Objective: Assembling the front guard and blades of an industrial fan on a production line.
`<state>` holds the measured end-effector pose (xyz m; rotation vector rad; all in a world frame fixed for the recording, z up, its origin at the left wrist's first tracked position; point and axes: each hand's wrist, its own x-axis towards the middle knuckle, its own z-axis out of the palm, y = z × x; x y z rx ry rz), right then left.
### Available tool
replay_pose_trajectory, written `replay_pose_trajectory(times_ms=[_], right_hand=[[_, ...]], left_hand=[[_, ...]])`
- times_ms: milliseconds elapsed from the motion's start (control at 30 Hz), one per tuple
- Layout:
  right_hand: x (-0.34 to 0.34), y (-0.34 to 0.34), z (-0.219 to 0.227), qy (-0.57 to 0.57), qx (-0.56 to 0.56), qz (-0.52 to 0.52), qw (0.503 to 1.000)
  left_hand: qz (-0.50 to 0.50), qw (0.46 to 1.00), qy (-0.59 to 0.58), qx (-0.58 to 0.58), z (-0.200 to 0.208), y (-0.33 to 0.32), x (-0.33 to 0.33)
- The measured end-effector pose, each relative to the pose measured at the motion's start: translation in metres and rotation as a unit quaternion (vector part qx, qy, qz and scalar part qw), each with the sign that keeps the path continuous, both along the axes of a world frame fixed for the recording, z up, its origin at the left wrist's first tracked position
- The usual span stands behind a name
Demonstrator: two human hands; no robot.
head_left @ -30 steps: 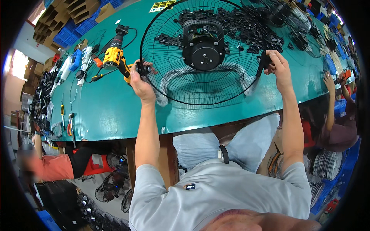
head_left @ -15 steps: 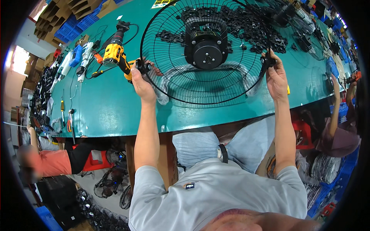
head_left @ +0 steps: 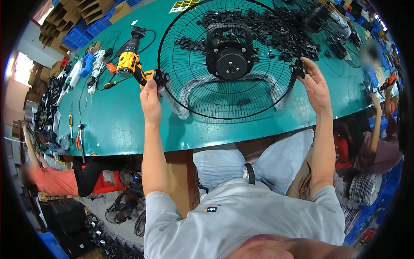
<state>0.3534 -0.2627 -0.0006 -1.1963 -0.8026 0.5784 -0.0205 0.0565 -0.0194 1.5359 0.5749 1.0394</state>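
Observation:
A round black wire fan guard with a dark motor housing at its centre stands above a bracket wrapped in clear plastic. My left hand is closed at the guard's left side, its thumb up against a black knob; its other fingers are mostly hidden. On the opposite side, my right hand curls its fingers and thumb round a matching black knob. A yellow and black cordless drill lies just beyond my left hand, its base close to the left knob.
Small black parts are heaped behind the guard on the green table. Screwdrivers lie at the left. More fan guards stand far right. A person in orange works at left, another in purple at right.
My hands have shifted slightly outward, the left one to the left and the right one to the right. The left fingers no longer show through the guard, which has dropped slightly.

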Motion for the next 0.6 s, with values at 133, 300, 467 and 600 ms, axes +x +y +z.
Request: replay_pose_trajectory(times_ms=[133,300,467,600], right_hand=[[-0.001,-0.002,0.002,-0.163,0.013,-0.011,0.987],[-0.002,-0.001,-0.016,-0.204,0.036,-0.028,0.978],[-0.005,0.001,-0.02,-0.235,0.03,-0.059,0.97],[-0.004,0.0,-0.015,-0.256,0.019,-0.035,0.966]], left_hand=[[0.031,0.993,0.097,-0.066,0.02,0.01,-0.001],[-0.003,0.992,0.097,-0.084,0.032,0.009,0.0],[-0.065,0.996,-0.035,-0.04,0.005,0.009,0.004],[-0.071,0.994,-0.077,-0.034,-0.008,0.011,0.002]])
